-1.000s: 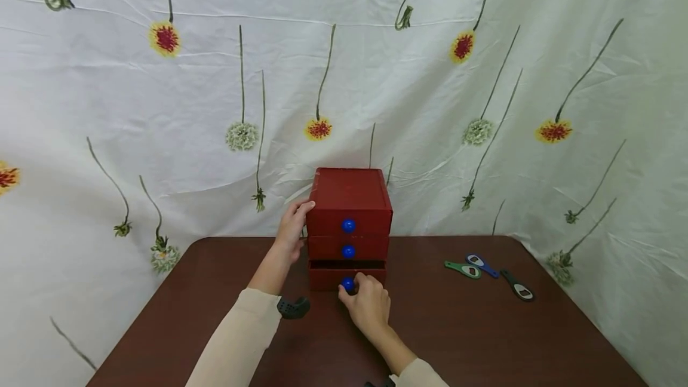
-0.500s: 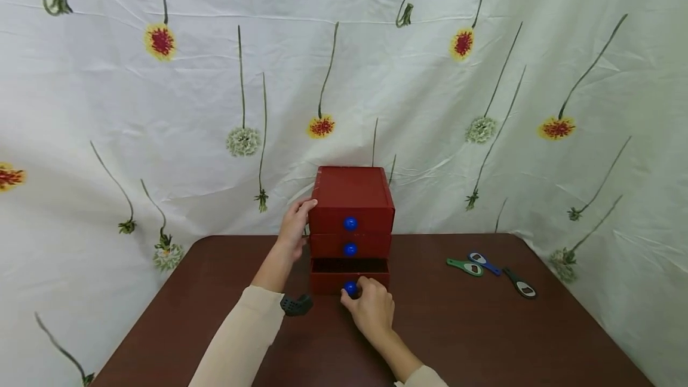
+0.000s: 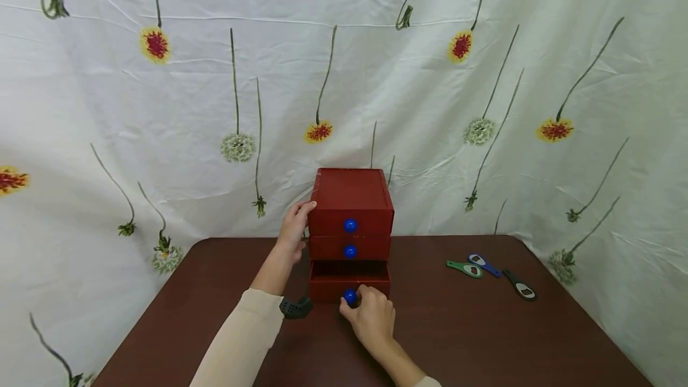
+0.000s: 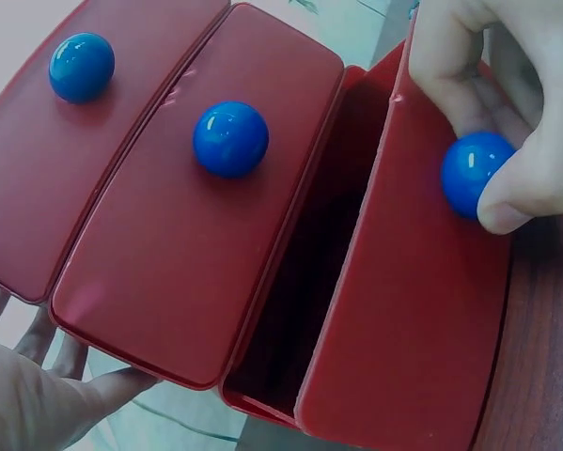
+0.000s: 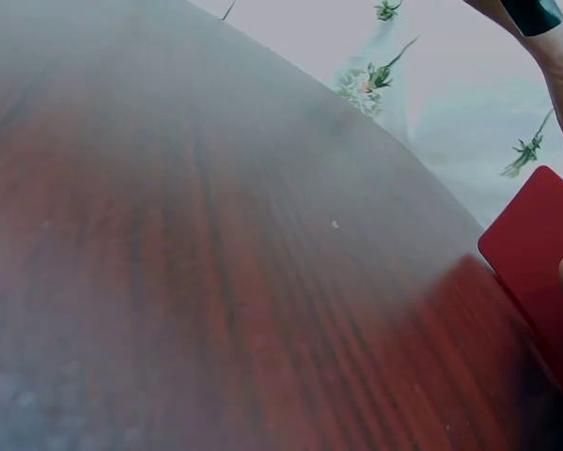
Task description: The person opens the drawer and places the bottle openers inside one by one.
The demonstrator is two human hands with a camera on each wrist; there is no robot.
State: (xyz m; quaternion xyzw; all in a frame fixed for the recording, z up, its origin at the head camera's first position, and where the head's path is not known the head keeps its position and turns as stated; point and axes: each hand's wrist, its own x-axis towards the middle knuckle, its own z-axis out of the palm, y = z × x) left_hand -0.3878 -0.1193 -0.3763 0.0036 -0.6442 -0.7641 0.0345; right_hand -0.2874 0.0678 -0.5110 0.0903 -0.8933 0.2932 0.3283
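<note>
At the drawer (image 3: 326, 292), right hand (image 3: 372, 317) pinches knob (image 4: 468, 172), probably for opening; left hand (image 3: 293, 229), uncurled, touches box (image 3: 352, 190); steady pull seems needed.

I had decent room over the tabletop (image 3: 430, 321) between red cabinet (image 3: 352, 189) and green opener (image 3: 465, 269), but the left hand (image 3: 292, 232) blocked the cabinet's left side and the bottom drawer (image 3: 326, 292) jutted out front.

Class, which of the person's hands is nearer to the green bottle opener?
Right. The right hand pinches the bottom blue knob, left of the green bottle opener; the left hand is farther left, against the left side of the red drawer unit.
</note>
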